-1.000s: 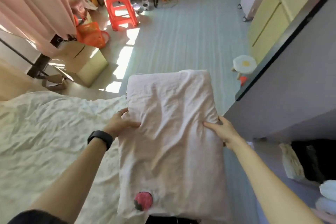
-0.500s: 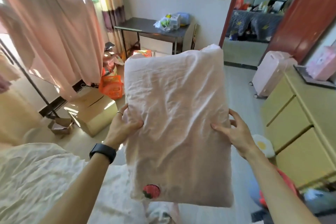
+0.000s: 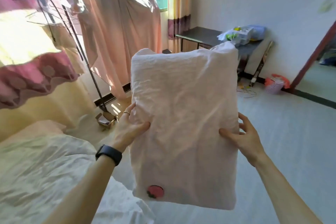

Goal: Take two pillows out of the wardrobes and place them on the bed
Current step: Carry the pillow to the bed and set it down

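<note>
A pale pink pillow (image 3: 185, 118) with a small red strawberry patch near its lower edge is held upright in the air in front of me. My left hand (image 3: 130, 129) grips its left side, thumb on the front, with a ring on one finger and a black watch on the wrist. My right hand (image 3: 241, 137) grips its right side, thumb pressed into the cloth. The bed (image 3: 36, 165), covered in a crumpled white sheet, lies at the lower left, below and left of the pillow. A second pinkish pillow (image 3: 43, 128) lies at the bed's far end. No wardrobe is in view.
A metal drying rack (image 3: 85, 60) with hanging pink sheets stands by the window. A dark table (image 3: 201, 37) carrying plastic bags is against the far wall. A pink basket (image 3: 275, 85) and cables lie on the floor by the doorway. An open cardboard box (image 3: 105, 121) sits beside the bed.
My view has swung left, from the floor and drawers toward the window and bed. The pillow has stayed upright in both hands, with the wardrobe and drawers gone from view.
</note>
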A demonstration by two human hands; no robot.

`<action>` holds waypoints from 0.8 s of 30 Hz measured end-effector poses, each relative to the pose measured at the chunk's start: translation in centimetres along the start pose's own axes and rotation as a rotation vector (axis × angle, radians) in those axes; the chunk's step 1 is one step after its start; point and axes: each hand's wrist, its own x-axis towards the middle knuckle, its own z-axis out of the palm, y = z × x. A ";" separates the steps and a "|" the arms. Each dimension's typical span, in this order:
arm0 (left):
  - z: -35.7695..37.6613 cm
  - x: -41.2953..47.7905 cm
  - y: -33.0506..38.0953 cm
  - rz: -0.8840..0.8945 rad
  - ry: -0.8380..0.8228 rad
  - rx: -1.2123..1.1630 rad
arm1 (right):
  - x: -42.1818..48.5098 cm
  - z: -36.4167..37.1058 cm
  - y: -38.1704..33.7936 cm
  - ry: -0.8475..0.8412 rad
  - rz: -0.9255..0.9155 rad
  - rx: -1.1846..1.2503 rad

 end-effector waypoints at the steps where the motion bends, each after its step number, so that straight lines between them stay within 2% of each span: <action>1: 0.4 1.1 -0.5 -0.013 0.047 0.005 | 3.0 0.6 0.5 -0.052 0.000 0.001; 5: 1.9 3.7 -1.8 -0.103 0.271 0.005 | 13.8 3.7 1.1 -0.288 0.005 -0.010; 11: 2.4 4.4 -3.4 -0.283 0.532 -0.045 | 23.5 8.7 1.6 -0.585 0.045 -0.074; 18: 0.2 5.3 -5.4 -0.442 0.624 -0.124 | 29.6 15.9 2.8 -0.770 0.170 -0.130; 24: -3.9 11.7 -9.0 -0.501 0.719 -0.287 | 36.2 25.6 2.5 -0.882 0.204 -0.136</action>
